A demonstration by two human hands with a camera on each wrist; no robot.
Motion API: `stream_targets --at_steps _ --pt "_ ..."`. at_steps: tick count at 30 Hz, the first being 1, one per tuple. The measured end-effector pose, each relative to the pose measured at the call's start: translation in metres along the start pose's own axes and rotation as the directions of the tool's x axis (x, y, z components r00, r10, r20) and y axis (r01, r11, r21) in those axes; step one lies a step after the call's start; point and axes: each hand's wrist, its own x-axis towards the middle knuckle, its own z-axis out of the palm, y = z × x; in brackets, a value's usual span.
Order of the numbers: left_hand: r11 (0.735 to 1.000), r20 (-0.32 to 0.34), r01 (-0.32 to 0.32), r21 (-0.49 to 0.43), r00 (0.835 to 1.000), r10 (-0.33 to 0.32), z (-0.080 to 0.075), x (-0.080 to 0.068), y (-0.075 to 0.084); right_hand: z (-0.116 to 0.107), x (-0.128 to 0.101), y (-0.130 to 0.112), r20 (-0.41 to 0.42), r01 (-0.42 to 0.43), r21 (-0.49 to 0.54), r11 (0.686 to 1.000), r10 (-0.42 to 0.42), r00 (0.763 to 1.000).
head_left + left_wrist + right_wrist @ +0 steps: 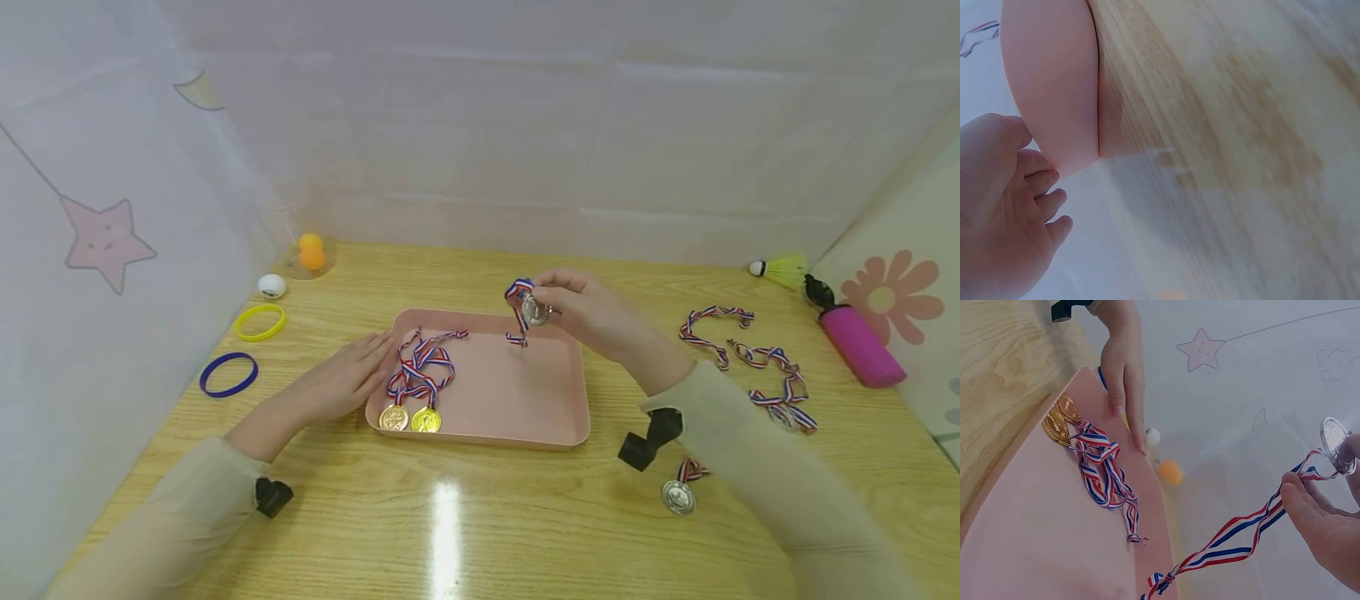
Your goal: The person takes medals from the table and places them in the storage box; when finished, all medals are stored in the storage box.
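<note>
My right hand (592, 312) is closed around a silver medal (536, 309), pinching it between thumb and fingers above the far right part of the pink tray (502, 392); the medal's striped ribbon (517, 295) hangs below it. My left hand (345, 379) is loose, its fingers nearly straight, touching the tray's left side and holding nothing.

Inside the tray, on the left, two gold medals (426, 419) lie near the front wall, their striped ribbons tangled together behind them. On the table (360, 533) to the right, a second silver medal (678, 497) lies just beside my right sleeve (738, 442), which hides part of its ribbon. Farther right are a third silver medal (782, 417) and more striped ribbon, then a magenta pump (862, 346) and a yellow shuttlecock (786, 269). Left of the tray I have a blue band (221, 394), a yellow band (260, 337), a white ball (272, 287) and two orange balls (312, 258).

My right wrist view shows the held ribbon stretched long down to a knot, where the head view has it bunched. My left wrist view shows my fingertips against the tray's outer wall. Only the head view takes in the medals right of the tray.
</note>
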Motion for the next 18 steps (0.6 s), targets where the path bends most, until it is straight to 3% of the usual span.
stream_targets --at_steps 5,13,18 --pt "1.0 0.003 0.002 0.002 1.0 -0.002 0.0 0.0 0.001 0.014 0.023 0.012 0.005 -0.029 -0.024 0.999 0.029 1.0" --pt "1.0 -0.003 0.007 0.002 1.0 -0.007 0.0 0.0 0.001 0.03 0.044 0.031 0.003 -0.003 -0.021 1.0 0.003 1.0" --pt "1.0 -0.006 0.009 0.001 1.0 -0.009 -0.001 0.0 0.002 0.035 0.044 0.049 -0.012 -0.062 -0.145 0.987 0.061 0.998"
